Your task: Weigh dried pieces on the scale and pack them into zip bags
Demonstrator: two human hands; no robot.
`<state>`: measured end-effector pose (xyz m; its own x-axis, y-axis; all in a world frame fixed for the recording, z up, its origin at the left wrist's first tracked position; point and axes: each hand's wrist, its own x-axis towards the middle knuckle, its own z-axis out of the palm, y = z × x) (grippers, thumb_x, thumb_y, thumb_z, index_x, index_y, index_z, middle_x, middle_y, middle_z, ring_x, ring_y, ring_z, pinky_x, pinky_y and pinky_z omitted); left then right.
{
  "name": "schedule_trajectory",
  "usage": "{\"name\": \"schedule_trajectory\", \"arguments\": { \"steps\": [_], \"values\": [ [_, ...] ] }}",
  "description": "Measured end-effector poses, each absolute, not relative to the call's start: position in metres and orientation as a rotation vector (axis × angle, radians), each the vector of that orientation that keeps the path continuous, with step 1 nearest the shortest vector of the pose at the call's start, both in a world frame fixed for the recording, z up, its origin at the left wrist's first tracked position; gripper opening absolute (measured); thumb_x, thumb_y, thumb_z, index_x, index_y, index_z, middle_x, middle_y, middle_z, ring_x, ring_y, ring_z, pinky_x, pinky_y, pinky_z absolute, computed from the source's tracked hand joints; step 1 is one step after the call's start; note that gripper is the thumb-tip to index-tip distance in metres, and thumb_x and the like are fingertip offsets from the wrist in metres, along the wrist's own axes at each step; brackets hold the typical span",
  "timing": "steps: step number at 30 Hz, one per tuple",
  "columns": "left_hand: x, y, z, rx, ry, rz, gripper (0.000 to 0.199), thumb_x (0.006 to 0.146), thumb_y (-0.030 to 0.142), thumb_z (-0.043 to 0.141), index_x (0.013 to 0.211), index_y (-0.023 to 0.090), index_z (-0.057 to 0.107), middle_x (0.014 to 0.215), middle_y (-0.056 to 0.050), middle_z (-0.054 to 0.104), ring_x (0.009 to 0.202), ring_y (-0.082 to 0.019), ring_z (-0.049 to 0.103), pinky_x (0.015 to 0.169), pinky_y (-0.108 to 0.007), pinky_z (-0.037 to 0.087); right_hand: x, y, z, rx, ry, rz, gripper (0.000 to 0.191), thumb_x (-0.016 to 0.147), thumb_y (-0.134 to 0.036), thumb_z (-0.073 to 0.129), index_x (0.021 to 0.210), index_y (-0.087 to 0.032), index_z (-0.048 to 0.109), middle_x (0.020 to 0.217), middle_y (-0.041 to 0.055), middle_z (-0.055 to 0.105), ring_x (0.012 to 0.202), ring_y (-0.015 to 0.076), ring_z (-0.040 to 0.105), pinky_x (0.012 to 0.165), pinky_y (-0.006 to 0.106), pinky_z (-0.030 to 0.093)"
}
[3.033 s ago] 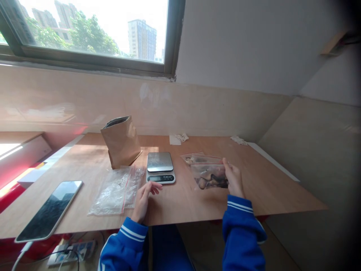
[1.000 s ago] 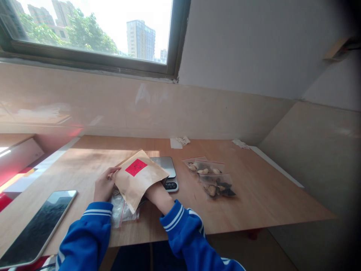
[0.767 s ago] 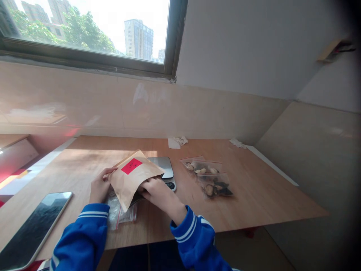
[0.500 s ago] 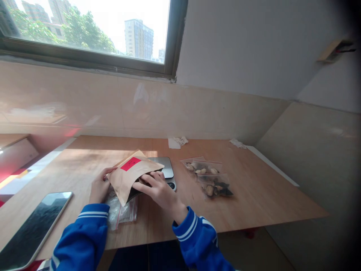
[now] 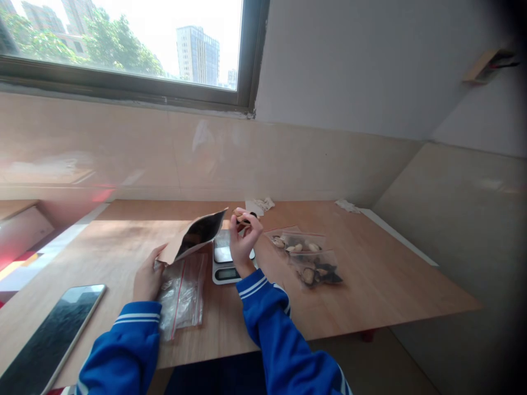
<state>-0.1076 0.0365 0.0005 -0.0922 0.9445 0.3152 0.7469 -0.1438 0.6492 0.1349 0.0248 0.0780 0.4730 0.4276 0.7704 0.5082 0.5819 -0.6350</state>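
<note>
My left hand (image 5: 147, 275) grips the lower corner of a kraft paper bag (image 5: 193, 237), whose open mouth shows a dark lining. My right hand (image 5: 242, 240) is raised above a digital kitchen scale (image 5: 224, 263), its fingertips pinching a small dried brown-and-pale piece (image 5: 242, 218), perhaps mushroom. A flattened clear zip bag (image 5: 181, 299) with a red stripe lies under the paper bag, near my left hand. To the right of the scale lie clear zip bags of similar dried pieces (image 5: 308, 260).
A smartphone (image 5: 53, 340) lies at the table's near left corner. Paper scraps (image 5: 258, 206) and another scrap (image 5: 348, 206) lie along the far edge of the wooden table (image 5: 382, 285), which meets a tiled wall under a window.
My right hand has come out of the paper bag and risen above the scale, now pinching a dried piece. The bag's mouth now gapes open, and the whole scale shows.
</note>
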Motion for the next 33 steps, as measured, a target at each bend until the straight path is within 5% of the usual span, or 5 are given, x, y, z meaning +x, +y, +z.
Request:
{"name": "schedule_trajectory", "arguments": {
  "steps": [4, 12, 23, 28, 33],
  "values": [
    [-0.113, 0.045, -0.011, 2.017, 1.917, 1.118, 0.039, 0.077, 0.038, 0.045, 0.108, 0.021, 0.061, 0.101, -0.008, 0.067, 0.096, -0.027, 0.06, 0.081, -0.034, 0.046, 0.145, 0.03, 0.076, -1.051, -0.882, 0.124, 0.04, 0.093, -0.04, 0.037, 0.125, -0.018, 0.029, 0.114, 0.0171, 0.053, 0.102, 0.0201, 0.058, 0.083, 0.035, 0.05],
    [-0.112, 0.042, -0.007, 2.112, 2.019, 0.974, 0.039, 0.08, 0.053, 0.041, 0.093, 0.021, 0.059, 0.08, -0.007, 0.064, 0.082, -0.026, 0.06, 0.069, -0.032, 0.043, 0.172, 0.03, 0.036, -1.226, -1.484, 0.445, 0.037, 0.083, -0.026, 0.054, 0.12, -0.021, 0.05, 0.086, 0.0003, 0.064, 0.073, 0.0145, 0.062, 0.079, 0.032, 0.049],
    [-0.109, 0.039, -0.003, 2.139, 2.065, 0.901, 0.043, 0.08, 0.057, 0.038, 0.091, 0.02, 0.057, 0.081, -0.007, 0.064, 0.081, -0.026, 0.061, 0.068, -0.032, 0.043, 0.201, 0.047, 0.017, -1.075, -1.273, 0.717, 0.063, 0.087, -0.037, 0.051, 0.139, -0.015, 0.025, 0.106, 0.0107, 0.064, 0.088, 0.0165, 0.065, 0.082, 0.033, 0.051],
    [-0.11, 0.04, -0.004, 2.141, 2.068, 0.898, 0.043, 0.08, 0.058, 0.038, 0.089, 0.021, 0.056, 0.079, -0.006, 0.064, 0.08, -0.026, 0.06, 0.067, -0.032, 0.043, 0.196, 0.036, 0.025, -1.229, -1.447, 0.426, 0.049, 0.089, -0.038, 0.05, 0.133, -0.017, 0.04, 0.119, 0.0122, 0.059, 0.108, 0.0193, 0.057, 0.093, 0.035, 0.044],
    [-0.111, 0.041, -0.005, 2.152, 2.037, 0.905, 0.044, 0.08, 0.058, 0.037, 0.091, 0.02, 0.057, 0.082, -0.006, 0.065, 0.085, -0.026, 0.06, 0.071, -0.033, 0.044, 0.177, 0.02, 0.033, -1.47, -1.956, 0.099, 0.047, 0.084, -0.042, 0.06, 0.126, -0.021, 0.052, 0.135, 0.0139, 0.048, 0.128, 0.0284, 0.038, 0.106, 0.05, 0.027]
  ]
}}
